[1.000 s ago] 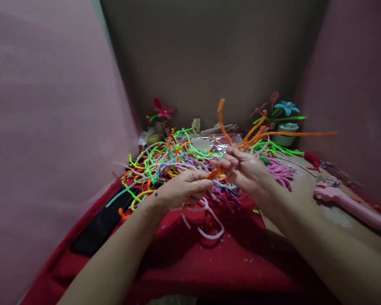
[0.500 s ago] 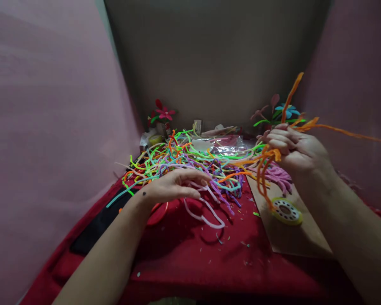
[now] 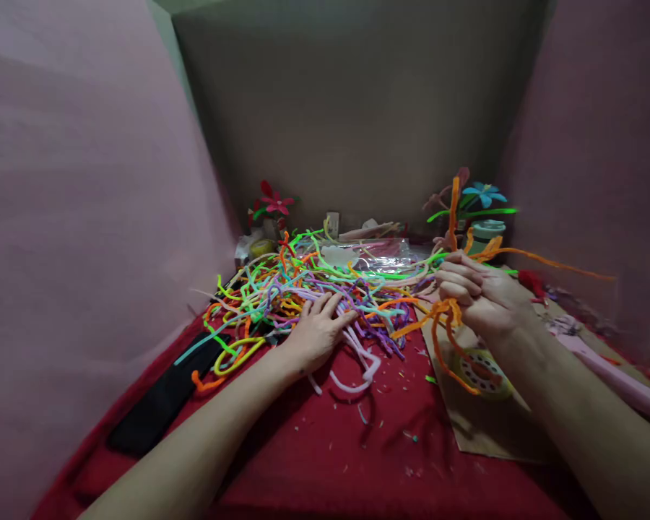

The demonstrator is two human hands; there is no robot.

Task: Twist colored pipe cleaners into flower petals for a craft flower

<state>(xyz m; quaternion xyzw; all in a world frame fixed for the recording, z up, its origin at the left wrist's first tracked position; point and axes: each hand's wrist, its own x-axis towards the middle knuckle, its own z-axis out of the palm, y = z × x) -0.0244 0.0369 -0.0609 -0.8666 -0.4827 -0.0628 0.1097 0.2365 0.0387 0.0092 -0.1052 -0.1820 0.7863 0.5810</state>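
Note:
My right hand [image 3: 484,296] is closed in a fist around a bunch of orange pipe cleaners [image 3: 453,209]. Some of their ends stick up and out to the right, while others hang in loops below the fist. My left hand [image 3: 317,336] lies palm down with its fingers apart on a tangled heap of many-coloured pipe cleaners [image 3: 303,271]. Pale lilac pipe cleaners [image 3: 352,388] run out from beneath it and bend into a loop. Below my right fist, a round yellow-rimmed disc with holes [image 3: 484,372] rests on a cardboard sheet [image 3: 482,433], partly behind the orange strands.
A black flat object [image 3: 154,415] lies at the left on the red cloth [image 3: 325,462]. Behind the heap are a clear plastic bag [image 3: 384,256], a red flower [image 3: 276,202], a blue flower [image 3: 484,193] and a green-lidded jar [image 3: 487,232]. Pink walls stand on both sides.
My left hand has come down onto the heap and its fingers have spread. The right fist, still around the orange pipe cleaners, has moved lower and slightly left.

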